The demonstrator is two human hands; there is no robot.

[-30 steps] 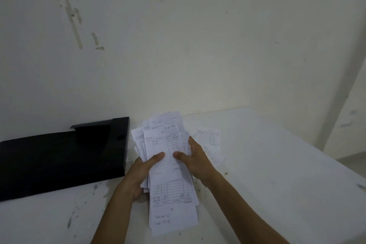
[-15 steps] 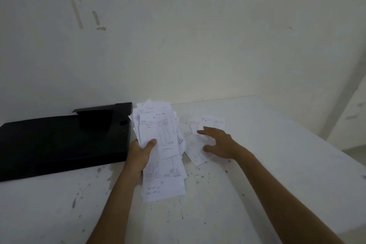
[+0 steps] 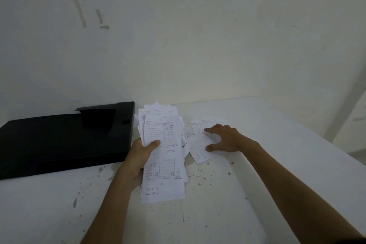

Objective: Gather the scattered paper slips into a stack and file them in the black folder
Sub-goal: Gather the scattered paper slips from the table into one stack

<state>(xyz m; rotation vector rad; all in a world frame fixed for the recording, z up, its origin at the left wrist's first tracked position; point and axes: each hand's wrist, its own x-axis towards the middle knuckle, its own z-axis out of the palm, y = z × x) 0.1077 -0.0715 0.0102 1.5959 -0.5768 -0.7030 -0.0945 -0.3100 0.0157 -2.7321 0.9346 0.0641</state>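
Note:
My left hand [image 3: 139,155] grips an uneven stack of printed paper slips [image 3: 163,150], thumb across the top sheet, just right of the black folder [image 3: 59,140]. The folder lies open and flat on the white table, a raised flap near its far right corner. My right hand [image 3: 225,137] lies flat with fingers spread on several loose slips [image 3: 200,154] still on the table to the right of the stack. It presses on them and holds none.
The white table [image 3: 217,204] is speckled with dark marks and stands against a scuffed white wall [image 3: 178,35]. Its right edge runs diagonally at the far right, with floor beyond.
My right hand let go of the stack and moved right onto the loose slips on the table. My left hand now holds the stack alone.

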